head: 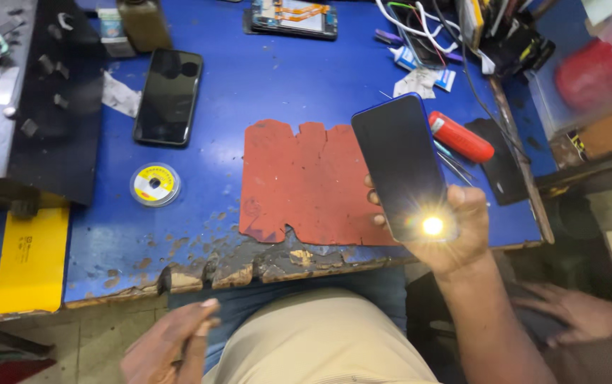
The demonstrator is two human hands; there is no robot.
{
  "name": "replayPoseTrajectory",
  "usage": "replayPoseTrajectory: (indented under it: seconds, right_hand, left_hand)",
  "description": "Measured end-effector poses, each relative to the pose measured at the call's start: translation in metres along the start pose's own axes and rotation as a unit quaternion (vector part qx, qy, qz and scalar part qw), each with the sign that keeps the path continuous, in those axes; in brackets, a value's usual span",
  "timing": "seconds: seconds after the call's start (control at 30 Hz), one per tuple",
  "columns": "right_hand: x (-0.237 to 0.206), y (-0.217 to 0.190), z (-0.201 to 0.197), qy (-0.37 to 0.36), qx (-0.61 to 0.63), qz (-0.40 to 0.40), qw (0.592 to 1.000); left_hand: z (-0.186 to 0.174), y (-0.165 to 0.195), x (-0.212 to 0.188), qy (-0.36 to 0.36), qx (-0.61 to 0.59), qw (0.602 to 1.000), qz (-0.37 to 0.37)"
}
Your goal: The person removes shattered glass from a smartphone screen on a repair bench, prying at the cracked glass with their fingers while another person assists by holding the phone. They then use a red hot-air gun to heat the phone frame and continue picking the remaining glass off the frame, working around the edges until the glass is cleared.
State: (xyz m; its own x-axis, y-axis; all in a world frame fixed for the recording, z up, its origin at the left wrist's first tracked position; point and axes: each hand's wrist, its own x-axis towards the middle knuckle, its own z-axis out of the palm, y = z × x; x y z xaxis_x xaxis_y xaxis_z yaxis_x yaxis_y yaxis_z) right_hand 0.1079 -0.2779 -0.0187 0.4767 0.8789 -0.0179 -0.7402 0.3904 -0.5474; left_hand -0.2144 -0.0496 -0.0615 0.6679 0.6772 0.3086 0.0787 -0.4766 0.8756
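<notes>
The right hand (455, 231) grips the dark phone (402, 163) upright above the red mat (299, 181).

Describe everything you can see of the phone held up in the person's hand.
The phone is a slim dark slab with rounded corners and a thin blue edge, its glossy face blank and black. It is held tilted above the red mat at the blue table's front. The right hand grips its lower end, fingertips wrapping the left edge. A bright light glares at that lower end, hiding detail there.

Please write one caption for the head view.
Right hand holds a dark phone, its flashlight on, above a red mat.
</notes>
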Motion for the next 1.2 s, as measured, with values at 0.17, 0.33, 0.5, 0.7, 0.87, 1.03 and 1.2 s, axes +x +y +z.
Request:
replayPoseTrajectory:
  seconds: [0.17, 0.33, 0.5, 0.7, 0.87, 1.03, 1.2]
  right_hand:
    - [-0.016, 0.028, 0.034, 0.080, -0.366, -0.142, 0.916]
    - [-0.032, 0.046, 0.067, 0.081, -0.775, -0.274, 0.564]
    - [-0.045, 0.054, 0.079, 0.132, -0.805, -0.292, 0.500]
    - [-0.080, 0.000, 0.070, 0.263, -0.826, -0.207, 0.454]
    - [-0.081, -0.023, 0.066, -0.073, -0.908, -0.238, 0.338]
    - [-0.072, -0.016, 0.069, -0.101, -0.890, -0.083, 0.436]
    - [-0.080, -0.006, 0.062, 0.040, -0.879, -0.155, 0.449]
  left_hand:
    - [0.045, 0.048, 0.051, -0.209, -0.159, 0.965, 0.021]
    - [0.104, 0.061, 0.067, -0.350, -0.256, 0.897, -0.085]
    - [0.142, 0.068, 0.058, -0.313, -0.407, 0.821, -0.248]
    - [0.130, 0.078, 0.090, -0.370, -0.369, 0.828, -0.203]
    - [0.134, 0.100, 0.108, -0.578, -0.146, 0.792, -0.134]
    - [0.136, 0.108, 0.111, -0.595, -0.121, 0.784, -0.132]
    - [0.118, 0.095, 0.098, -0.447, -0.266, 0.822, -0.232]
